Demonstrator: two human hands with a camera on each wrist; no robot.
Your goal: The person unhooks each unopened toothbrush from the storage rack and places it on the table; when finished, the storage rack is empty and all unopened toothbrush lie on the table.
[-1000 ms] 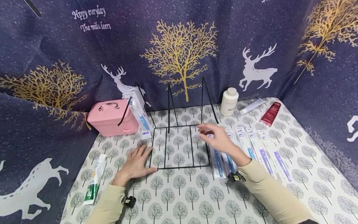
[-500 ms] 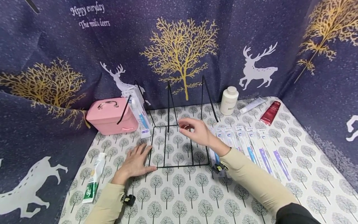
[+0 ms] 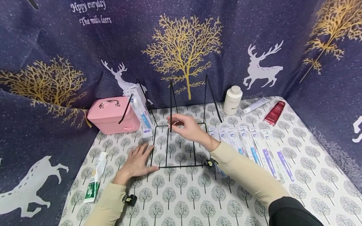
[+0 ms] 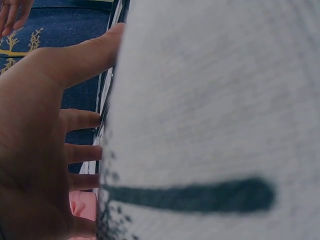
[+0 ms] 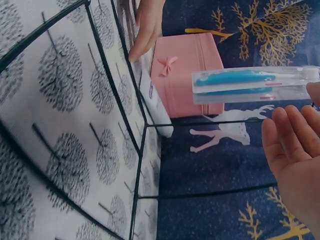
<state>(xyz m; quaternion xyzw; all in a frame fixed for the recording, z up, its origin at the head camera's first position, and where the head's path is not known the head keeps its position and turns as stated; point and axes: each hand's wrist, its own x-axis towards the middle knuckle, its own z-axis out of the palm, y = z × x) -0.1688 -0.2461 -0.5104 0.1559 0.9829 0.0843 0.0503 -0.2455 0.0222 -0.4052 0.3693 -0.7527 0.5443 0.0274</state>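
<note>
A black wire rack [image 3: 181,166] with upright wire dividers stands mid-table. My left hand [image 3: 137,161] lies spread at its left side, fingers straight, fingertips and thumb at the base wire; the left wrist view shows this hand [image 4: 37,120] edge-on against the cloth. My right hand [image 3: 189,127] reaches over the rack, thumb and index finger pinching the middle wire divider [image 3: 171,100]. In the right wrist view the right hand [image 5: 295,145] is partly cut off. A packaged toothbrush [image 3: 144,119] with a blue handle stands in the rack's left end, beside the pink case [image 3: 113,116].
Several packaged toothbrushes [image 3: 267,157] lie in a row right of the rack, partly under the right arm. Behind are a white bottle [image 3: 233,100], a pale tube [image 3: 255,105] and a red tube [image 3: 275,113]. A green-and-white toothpaste tube [image 3: 96,177] lies at left.
My right hand has moved left across the rack, from near its right side to the middle divider. My left hand has stayed at the rack's left side.
</note>
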